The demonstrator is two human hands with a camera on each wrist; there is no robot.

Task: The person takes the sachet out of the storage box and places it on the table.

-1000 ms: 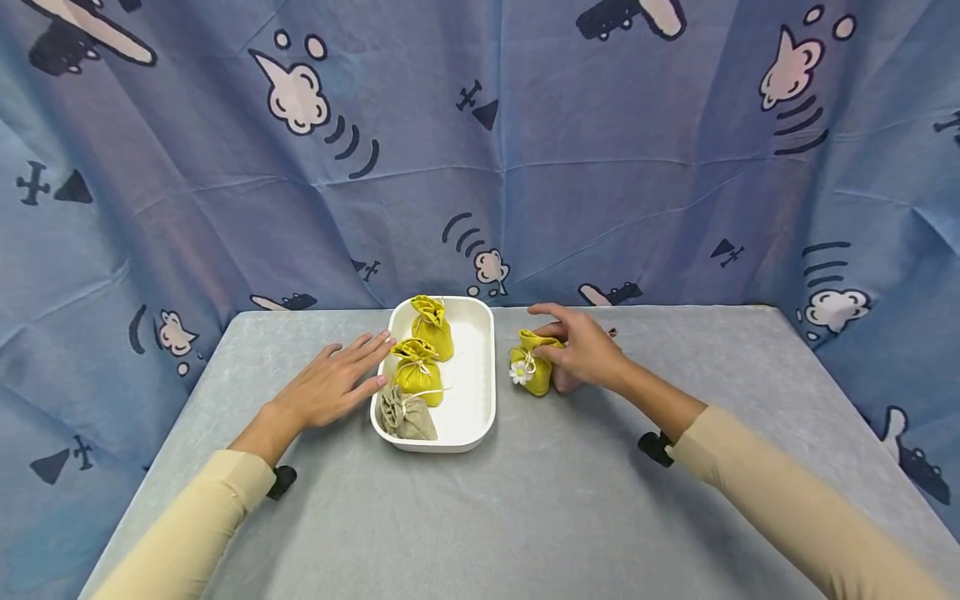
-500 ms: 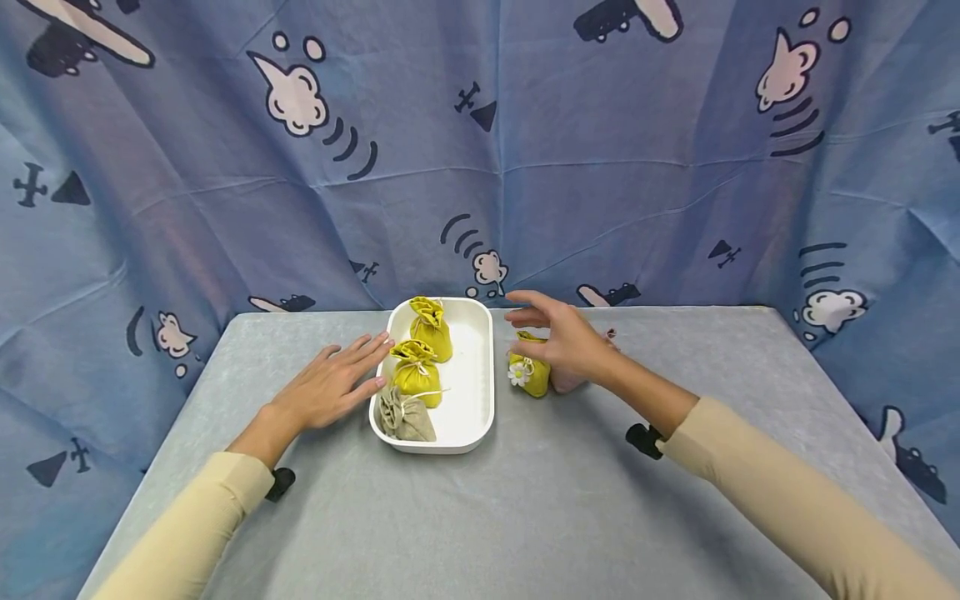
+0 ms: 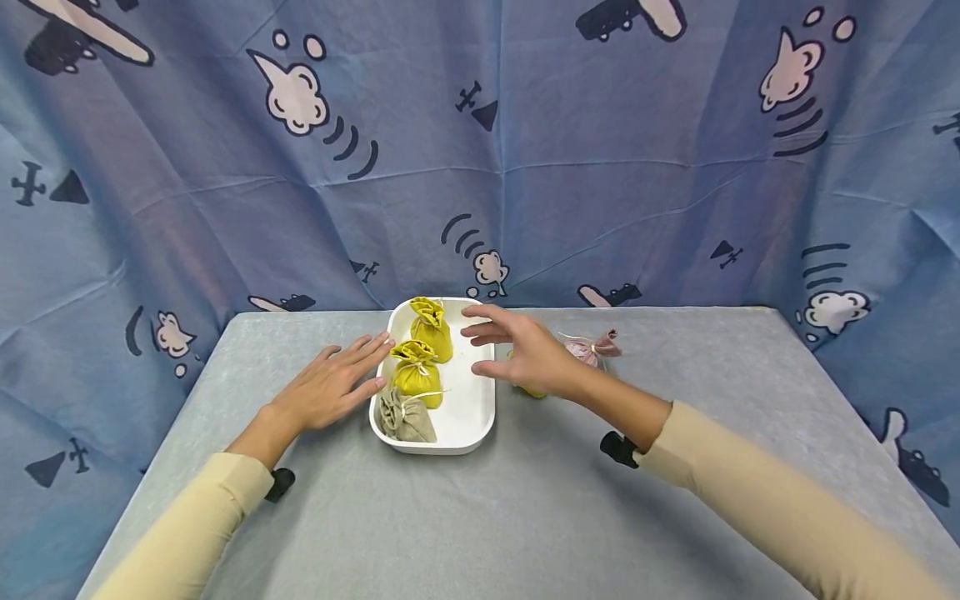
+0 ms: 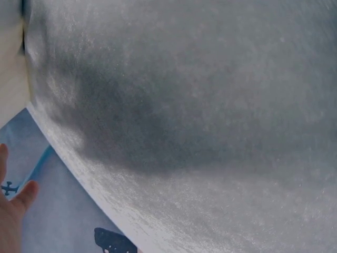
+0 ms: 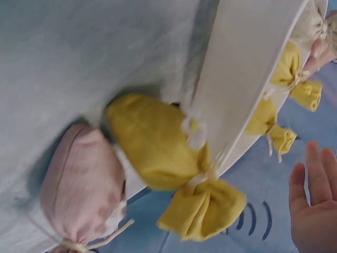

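Note:
My left hand lies flat on the grey table, its fingertips at the left rim of a white tray. In the tray stand two yellow drawstring bags and a beige bag. My right hand hovers open with spread fingers over the tray's right rim and holds nothing. Just behind it on the table stands a yellow bag with a white daisy, close against the tray's outer wall. A pink bag lies beside it on the right.
The grey cloth-covered table stands against a blue curtain printed with planes and clouds. The left wrist view shows only grey cloth and a bit of my hand.
My right hand has let go of the daisy bag and moved left, over the tray's right rim. The bag stays on the table. The left hand has not moved.

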